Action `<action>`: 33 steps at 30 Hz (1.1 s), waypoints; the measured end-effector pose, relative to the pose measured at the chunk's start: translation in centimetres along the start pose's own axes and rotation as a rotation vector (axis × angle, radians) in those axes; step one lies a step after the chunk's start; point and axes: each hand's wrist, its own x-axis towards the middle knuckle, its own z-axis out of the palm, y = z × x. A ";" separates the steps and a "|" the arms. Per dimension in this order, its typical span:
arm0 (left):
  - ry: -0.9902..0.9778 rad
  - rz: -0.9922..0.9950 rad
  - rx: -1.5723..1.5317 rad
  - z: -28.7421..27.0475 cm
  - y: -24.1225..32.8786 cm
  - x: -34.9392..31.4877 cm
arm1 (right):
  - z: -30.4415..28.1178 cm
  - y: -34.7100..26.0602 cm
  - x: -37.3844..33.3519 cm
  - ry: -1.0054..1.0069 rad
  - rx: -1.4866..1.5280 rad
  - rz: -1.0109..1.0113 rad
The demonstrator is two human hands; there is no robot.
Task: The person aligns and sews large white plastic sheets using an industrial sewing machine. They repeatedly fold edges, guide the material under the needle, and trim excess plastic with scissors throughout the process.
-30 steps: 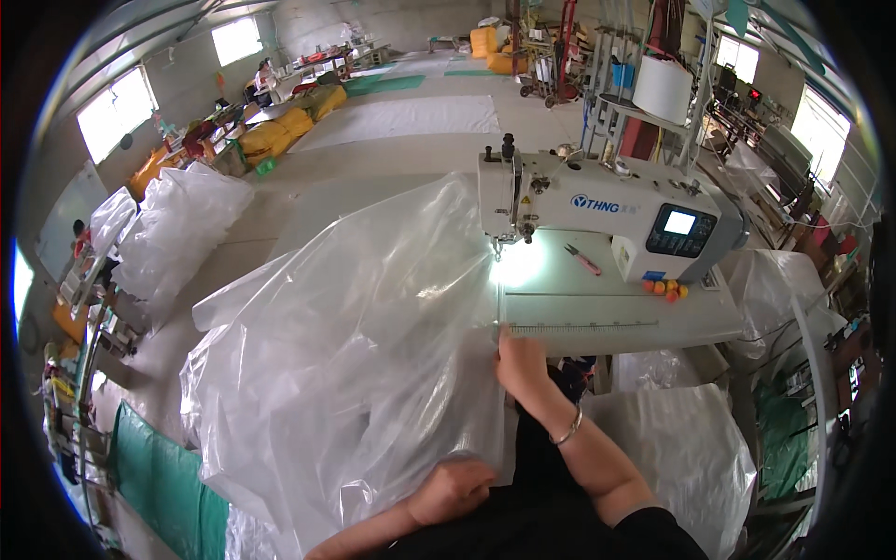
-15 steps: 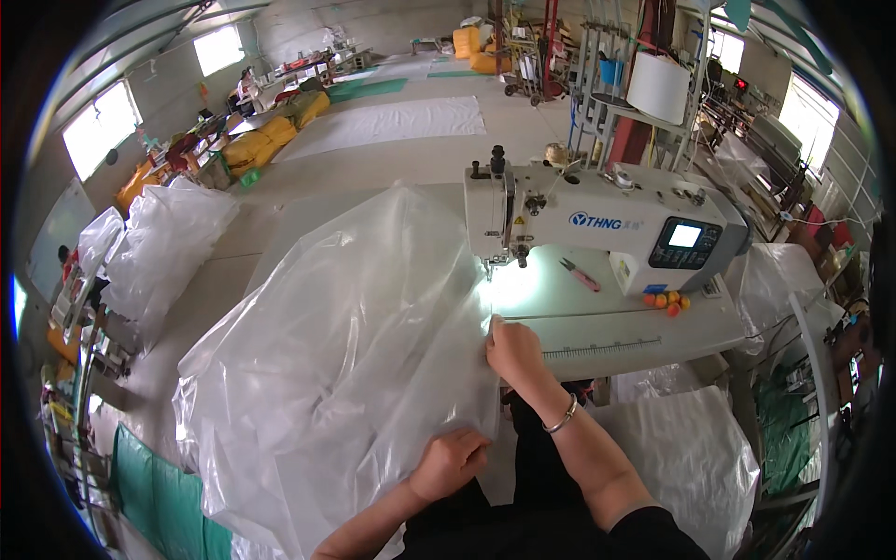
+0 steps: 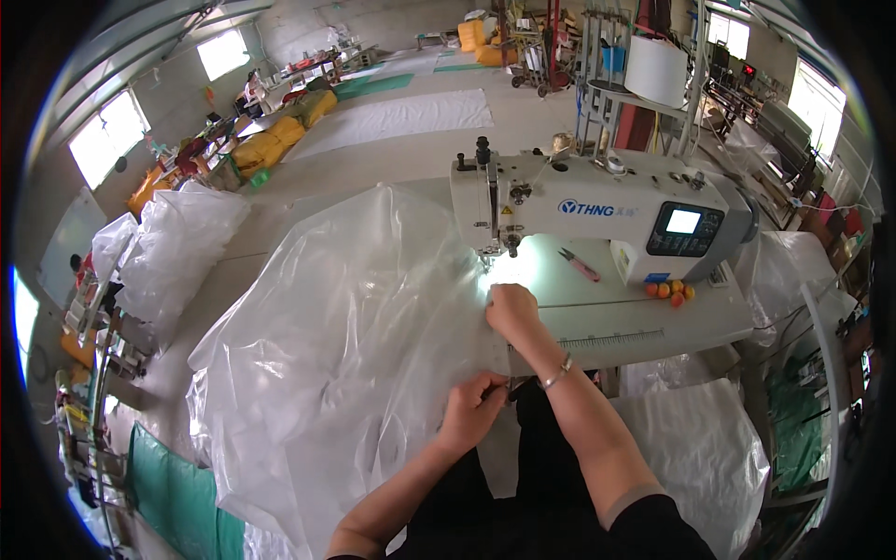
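– How does the sheet (image 3: 322, 350) look?
– Translucent whitish plastic, glossy, rumpled into loose, puffed-up folds.
– Where does it lie?
– Mostly left of the machine (image 3: 551, 191), its right edge running up to the brightly lit needle end (image 3: 485, 254).
– And the machine?
– White, upright, its display (image 3: 683, 221) glowing.

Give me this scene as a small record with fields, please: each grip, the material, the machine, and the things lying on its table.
Left grip: fingers bent, at the near part of the plastic sheet's right edge; whether it pinches cannot be told
Right grip: fingers curled at the same edge, nearer the needle area; fingertips hidden
Material: translucent, loosely bunched, mostly left of the machine
Machine: white sewing machine, display lit
On table: snips with pinkish handles, small orange-red round items
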 end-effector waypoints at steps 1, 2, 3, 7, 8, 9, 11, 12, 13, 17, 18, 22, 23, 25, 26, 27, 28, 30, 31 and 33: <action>0.006 0.003 0.004 0.3 0.1 -0.1 | -0.4 -0.2 -1.3 -0.024 0.015 -0.025; -0.053 -0.002 0.056 -0.2 0.0 -0.1 | -0.5 -0.5 -3.0 -0.039 0.023 -0.033; -0.124 0.004 0.101 -0.9 -0.1 0.2 | -1.2 -0.6 -5.1 -0.045 0.021 -0.030; -0.012 0.183 0.425 -1.2 2.1 2.3 | -1.4 -1.6 -11.8 -0.011 0.132 0.008; 0.000 0.291 0.537 -0.9 1.8 2.7 | -1.3 -1.8 -12.5 0.019 0.171 -0.002; 0.014 0.398 0.649 -0.6 0.8 3.3 | -1.5 -1.9 -12.7 0.013 0.145 -0.030; 0.036 0.491 0.754 -0.3 -1.1 4.3 | -1.9 -2.2 -12.9 -0.004 0.094 -0.091; 0.036 0.483 0.746 -0.2 -1.8 4.8 | -2.0 -2.3 -12.7 -0.009 0.081 -0.082; 0.037 0.475 0.738 -0.2 -2.5 5.3 | -2.1 -2.5 -12.3 -0.015 0.069 -0.074; 0.027 0.502 0.696 -1.0 -3.6 8.0 | -2.6 -3.1 -9.9 -0.088 -0.019 -0.038; 0.008 0.506 0.669 -1.1 -3.8 8.8 | -2.5 -2.9 -9.3 -0.063 -0.022 -0.042; 0.002 0.568 0.604 -1.6 -5.6 12.2 | -1.6 -2.2 -6.7 0.013 0.000 -0.051; -0.007 0.559 0.583 -1.8 -6.4 13.1 | -1.4 -2.0 -6.1 0.027 0.012 -0.053; -0.026 0.546 0.539 -2.1 -6.8 14.8 | -0.6 -1.4 -4.9 0.042 0.043 -0.040; -0.019 0.552 0.538 -2.3 -7.0 15.5 | -0.2 -1.1 -4.3 0.049 0.059 -0.035; -0.014 0.558 0.535 -2.4 -6.5 16.1 | 0.0 -0.9 -3.7 0.051 0.054 -0.035; -0.007 0.564 0.533 -2.5 -6.1 16.5 | 0.1 -0.7 -3.2 0.054 0.049 -0.036; 0.004 0.468 0.432 -3.0 -5.8 17.0 | 0.4 -0.4 -2.5 0.080 0.077 -0.031; 0.012 0.419 0.384 -3.2 -5.6 16.9 | 0.6 -0.4 -2.3 0.103 0.110 -0.023; 0.109 0.381 0.339 -2.8 -3.9 15.1 | 0.4 0.0 -2.6 0.088 0.196 0.032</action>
